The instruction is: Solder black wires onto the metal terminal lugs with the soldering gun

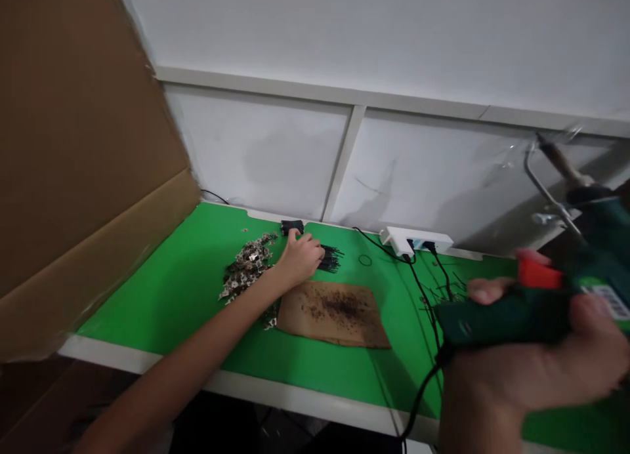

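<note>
The right hand grasps a soldering gun, raised at near right above the green table. The left hand, fingers bent, is at the black wires toward the far edge; whether it grips any cannot be told. Metal parts lie left, a stained board nearer.

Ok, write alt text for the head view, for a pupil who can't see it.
A right hand holds a dark green soldering tool while the left hand is at thin black wires on a green tabletop, near a stained brown mat and small metal pieces.
</note>
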`<state>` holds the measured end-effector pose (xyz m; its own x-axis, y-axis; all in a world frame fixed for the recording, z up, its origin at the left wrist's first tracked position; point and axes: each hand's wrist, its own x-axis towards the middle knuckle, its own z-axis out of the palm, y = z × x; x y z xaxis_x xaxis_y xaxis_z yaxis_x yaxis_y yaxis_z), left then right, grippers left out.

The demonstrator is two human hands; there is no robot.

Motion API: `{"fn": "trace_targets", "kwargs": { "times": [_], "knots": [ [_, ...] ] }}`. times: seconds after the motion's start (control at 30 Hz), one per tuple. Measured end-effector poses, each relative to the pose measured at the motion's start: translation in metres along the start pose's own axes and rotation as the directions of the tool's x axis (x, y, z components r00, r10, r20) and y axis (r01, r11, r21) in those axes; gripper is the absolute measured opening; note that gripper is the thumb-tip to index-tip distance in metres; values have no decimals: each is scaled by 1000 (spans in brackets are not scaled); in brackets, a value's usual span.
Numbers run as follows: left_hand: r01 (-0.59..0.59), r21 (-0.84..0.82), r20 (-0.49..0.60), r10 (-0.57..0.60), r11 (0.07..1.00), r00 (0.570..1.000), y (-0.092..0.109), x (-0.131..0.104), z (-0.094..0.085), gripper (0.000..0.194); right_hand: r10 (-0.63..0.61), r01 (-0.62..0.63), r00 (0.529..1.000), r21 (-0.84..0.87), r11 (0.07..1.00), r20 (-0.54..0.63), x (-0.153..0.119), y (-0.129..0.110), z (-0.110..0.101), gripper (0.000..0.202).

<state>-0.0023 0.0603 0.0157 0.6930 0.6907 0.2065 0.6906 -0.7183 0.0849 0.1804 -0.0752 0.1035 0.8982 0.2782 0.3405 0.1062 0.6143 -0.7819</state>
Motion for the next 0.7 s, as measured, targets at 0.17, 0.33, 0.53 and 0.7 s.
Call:
{"fn": "trace_targets", "kwargs": {
  "times": [0.17, 0.33, 0.53, 0.7],
  "knots": [
    [-42, -15, 9, 42, 999, 999, -1, 8, -3, 20, -95, 100, 993, 72, 992, -71, 1, 43, 20, 41],
    [-36, -54, -22, 35, 998, 999, -10, 4, 1, 19, -30, 31, 999, 31, 999, -38, 3, 76, 10, 37],
    [14, -277, 2, -14, 961, 1000, 5, -23, -7, 11, 2, -3, 1000, -42, 999, -12, 4, 80, 9, 34],
    [-41, -371, 97, 82, 928, 992, 27, -37, 4, 13, 27, -27, 1000, -118, 993, 3, 4, 86, 5, 29]
  ]
}}
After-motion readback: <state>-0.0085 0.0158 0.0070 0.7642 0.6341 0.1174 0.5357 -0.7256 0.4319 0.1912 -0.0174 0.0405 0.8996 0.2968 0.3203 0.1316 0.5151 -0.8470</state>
